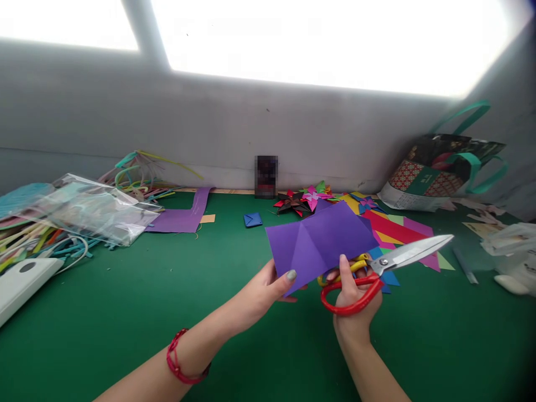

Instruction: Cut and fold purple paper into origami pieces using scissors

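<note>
A creased sheet of purple paper (320,243) is raised above the green table. My left hand (278,285) pinches its lower left corner, thumb on top. My right hand (355,293) is closed round a pair of scissors (404,255) with red and yellow handles. The scissors' blades lie together and point to the upper right, away from the paper. My right thumb rests near the paper's lower edge; whether those fingers also grip the paper I cannot tell.
Folded paper stars (314,196) and coloured paper sheets (404,229) lie behind and right. A small blue folded piece (252,219) sits mid-table. Plastic-wrapped strips (104,206) and a white device (27,285) are left. A patterned bag (427,176) stands back right by the wall.
</note>
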The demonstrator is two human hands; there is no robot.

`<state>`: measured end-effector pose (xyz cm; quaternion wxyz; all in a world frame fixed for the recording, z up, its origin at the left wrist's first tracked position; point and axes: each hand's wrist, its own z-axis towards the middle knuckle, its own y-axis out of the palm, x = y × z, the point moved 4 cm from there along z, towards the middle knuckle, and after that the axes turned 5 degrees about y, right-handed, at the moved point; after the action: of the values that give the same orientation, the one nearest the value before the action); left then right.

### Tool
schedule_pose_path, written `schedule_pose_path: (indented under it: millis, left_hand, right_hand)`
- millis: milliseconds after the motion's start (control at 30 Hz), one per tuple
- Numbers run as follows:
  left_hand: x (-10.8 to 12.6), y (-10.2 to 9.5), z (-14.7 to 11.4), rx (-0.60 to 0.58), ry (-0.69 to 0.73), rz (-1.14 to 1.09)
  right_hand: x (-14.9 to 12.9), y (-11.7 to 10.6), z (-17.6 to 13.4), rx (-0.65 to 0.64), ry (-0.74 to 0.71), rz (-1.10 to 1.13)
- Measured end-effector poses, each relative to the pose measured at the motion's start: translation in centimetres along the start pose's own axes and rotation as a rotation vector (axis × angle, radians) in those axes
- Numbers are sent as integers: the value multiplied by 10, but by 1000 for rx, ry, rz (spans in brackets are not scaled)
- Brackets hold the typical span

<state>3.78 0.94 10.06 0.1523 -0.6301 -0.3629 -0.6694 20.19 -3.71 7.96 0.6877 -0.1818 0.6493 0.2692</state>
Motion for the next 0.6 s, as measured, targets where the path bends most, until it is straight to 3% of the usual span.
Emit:
schedule_pose_path:
  millis: [100, 233, 500, 600]
  left_hand:
    - [1, -4, 2, 113, -61, 19]
    - [5, -18, 7, 171, -43, 130]
    - [46, -78, -4, 605, 205, 576]
    - [54, -90, -9, 747, 280, 634]
  right_hand:
    - [-4, 0, -1, 7, -31, -50]
    - [-5, 6, -2, -42, 16, -42]
    - [3, 32, -22, -488, 273, 54]
    - [5, 36, -30, -610, 278, 31]
